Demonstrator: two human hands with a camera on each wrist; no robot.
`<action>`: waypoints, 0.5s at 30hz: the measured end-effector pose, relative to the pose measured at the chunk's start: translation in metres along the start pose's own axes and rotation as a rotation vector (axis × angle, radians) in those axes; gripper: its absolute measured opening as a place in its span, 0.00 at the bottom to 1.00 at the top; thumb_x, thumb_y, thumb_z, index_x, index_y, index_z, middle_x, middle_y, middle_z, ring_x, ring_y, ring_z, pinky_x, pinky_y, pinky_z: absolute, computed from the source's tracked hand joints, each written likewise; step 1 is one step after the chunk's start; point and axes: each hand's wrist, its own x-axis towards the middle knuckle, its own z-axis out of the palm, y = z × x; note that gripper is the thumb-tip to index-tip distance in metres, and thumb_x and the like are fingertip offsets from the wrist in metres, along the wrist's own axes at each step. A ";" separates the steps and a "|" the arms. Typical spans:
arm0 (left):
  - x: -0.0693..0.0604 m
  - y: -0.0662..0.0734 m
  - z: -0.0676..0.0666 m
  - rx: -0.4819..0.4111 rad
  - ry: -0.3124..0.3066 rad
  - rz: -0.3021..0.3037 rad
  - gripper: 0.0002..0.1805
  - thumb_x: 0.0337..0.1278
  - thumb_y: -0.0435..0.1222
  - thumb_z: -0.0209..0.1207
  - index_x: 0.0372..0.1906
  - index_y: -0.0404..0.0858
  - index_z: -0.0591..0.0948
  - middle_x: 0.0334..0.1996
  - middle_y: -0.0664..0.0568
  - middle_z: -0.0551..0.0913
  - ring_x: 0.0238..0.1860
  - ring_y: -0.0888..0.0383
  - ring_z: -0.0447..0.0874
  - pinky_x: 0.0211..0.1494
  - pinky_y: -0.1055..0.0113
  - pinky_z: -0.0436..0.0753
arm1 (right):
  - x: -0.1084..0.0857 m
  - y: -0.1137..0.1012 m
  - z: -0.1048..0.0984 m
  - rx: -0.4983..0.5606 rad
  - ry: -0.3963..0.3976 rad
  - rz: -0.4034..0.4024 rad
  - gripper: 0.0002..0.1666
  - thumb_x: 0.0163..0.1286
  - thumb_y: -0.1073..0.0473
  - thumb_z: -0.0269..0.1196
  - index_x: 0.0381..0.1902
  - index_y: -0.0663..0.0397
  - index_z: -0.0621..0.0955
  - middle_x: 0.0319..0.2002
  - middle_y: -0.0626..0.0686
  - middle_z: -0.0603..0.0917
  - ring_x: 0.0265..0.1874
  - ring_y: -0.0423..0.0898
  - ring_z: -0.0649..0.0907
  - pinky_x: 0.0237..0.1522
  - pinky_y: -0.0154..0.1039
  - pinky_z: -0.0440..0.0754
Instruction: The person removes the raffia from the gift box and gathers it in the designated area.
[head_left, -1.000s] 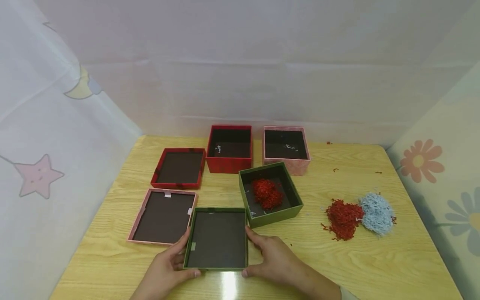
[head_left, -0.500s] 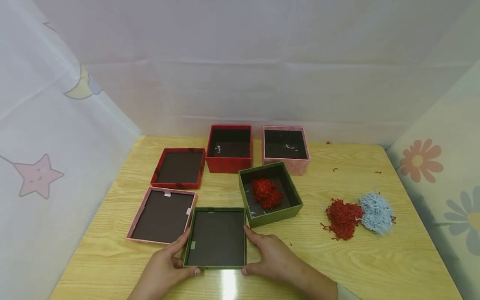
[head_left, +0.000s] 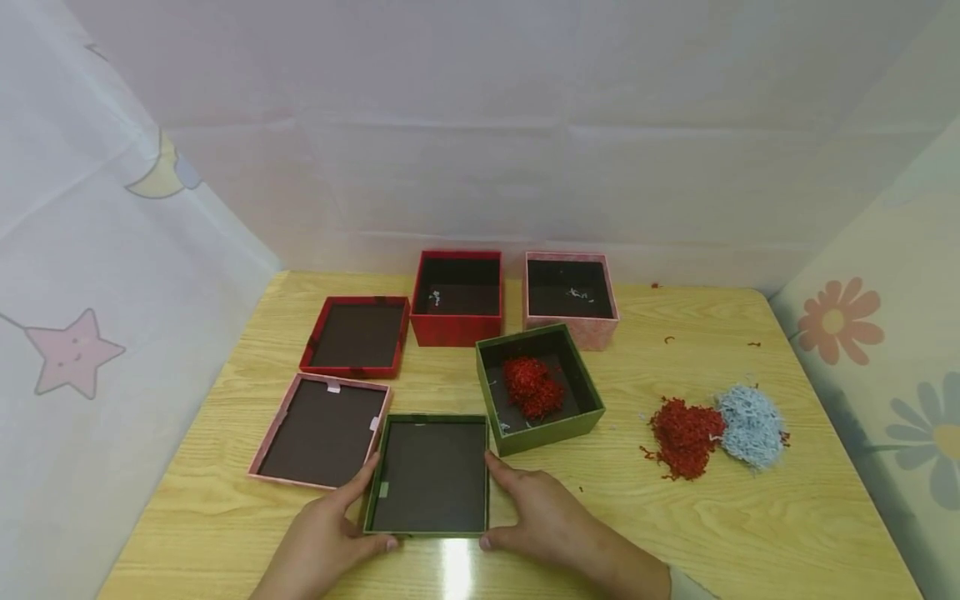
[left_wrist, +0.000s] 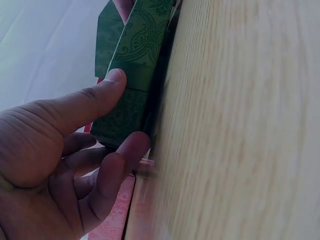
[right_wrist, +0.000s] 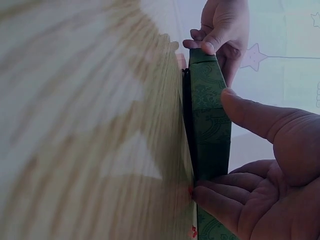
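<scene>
A shallow green box lid, dark inside and patterned outside, lies inner side up near the table's front. My left hand grips its left front corner, thumb on the front wall, as the left wrist view confirms. On the opposite corner my right hand holds the lid, thumb in front and fingers along the right side. Behind the lid, to the right, an open green box contains red shredded paper. A pink lid sits left of the green one, close to my left fingers.
At the back are a red box and a pink box, both holding white scraps. A red lid lies left of them. Piles of red shreds and pale blue shreds touch on the right of the wooden table.
Both hands keep their hold on the green lid, which has shifted very slightly left. The pink lid has been nudged slightly left too. The boxes and shred piles look the same.
</scene>
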 end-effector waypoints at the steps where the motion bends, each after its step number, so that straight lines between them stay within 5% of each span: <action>1: 0.000 0.000 0.000 0.001 -0.001 0.004 0.64 0.36 0.55 0.82 0.83 0.55 0.61 0.31 0.58 0.83 0.21 0.65 0.82 0.28 0.69 0.77 | 0.000 0.000 0.000 -0.002 0.001 0.000 0.65 0.56 0.36 0.78 0.82 0.53 0.61 0.70 0.57 0.76 0.67 0.52 0.79 0.69 0.49 0.77; 5: -0.002 0.002 -0.002 -0.028 0.007 0.001 0.63 0.37 0.53 0.82 0.82 0.55 0.62 0.38 0.54 0.86 0.20 0.64 0.82 0.26 0.69 0.77 | -0.001 0.002 -0.001 0.008 0.007 -0.008 0.65 0.56 0.34 0.77 0.82 0.51 0.61 0.71 0.55 0.75 0.67 0.53 0.78 0.69 0.50 0.77; 10: -0.006 0.006 -0.007 -0.106 0.050 -0.031 0.60 0.37 0.50 0.83 0.80 0.61 0.64 0.59 0.46 0.84 0.19 0.60 0.83 0.23 0.68 0.79 | -0.004 0.004 -0.006 0.059 0.032 -0.022 0.64 0.57 0.32 0.76 0.83 0.48 0.61 0.71 0.55 0.76 0.67 0.51 0.78 0.68 0.51 0.78; 12: -0.007 0.007 -0.009 -0.123 0.059 -0.029 0.59 0.37 0.50 0.83 0.80 0.64 0.65 0.56 0.45 0.86 0.19 0.60 0.83 0.23 0.68 0.79 | -0.006 0.005 -0.010 0.083 0.043 -0.026 0.63 0.57 0.32 0.76 0.83 0.47 0.61 0.66 0.56 0.81 0.61 0.49 0.82 0.64 0.49 0.81; 15: -0.007 0.008 -0.013 -0.122 0.047 -0.011 0.58 0.39 0.51 0.82 0.80 0.65 0.64 0.38 0.51 0.89 0.19 0.59 0.83 0.23 0.68 0.78 | -0.009 0.004 -0.017 0.124 0.054 -0.041 0.62 0.59 0.31 0.75 0.82 0.47 0.62 0.59 0.57 0.85 0.53 0.47 0.84 0.57 0.45 0.84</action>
